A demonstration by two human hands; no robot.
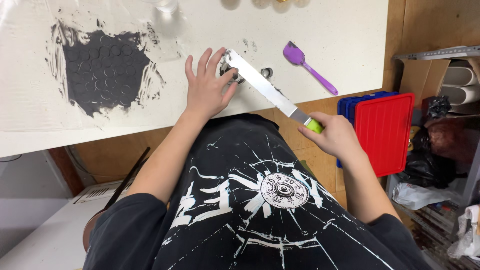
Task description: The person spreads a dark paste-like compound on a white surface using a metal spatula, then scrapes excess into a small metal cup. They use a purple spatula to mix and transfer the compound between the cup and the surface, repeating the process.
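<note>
My right hand (pixel 336 135) grips the green handle of a long flat metal palette knife (pixel 262 85). Its blade runs up and left, and its tip rests on a small round metal ring (pixel 231 74) on the white worktop (pixel 340 30). My left hand (pixel 207 87) lies on the worktop with fingers spread, thumb and forefinger touching that ring. A second small metal ring (pixel 267 72) sits just right of the blade. A dark grey sheet of rolled-out paste (pixel 102 70), stamped with several round cut marks, is spread at the left.
A purple silicone spatula (pixel 307 62) lies on the worktop to the right. A red lid on blue crates (pixel 382 132) stands beside the worktop, with bags and shelving (pixel 440 145) further right. A clear glass (pixel 165 5) stands at the top edge.
</note>
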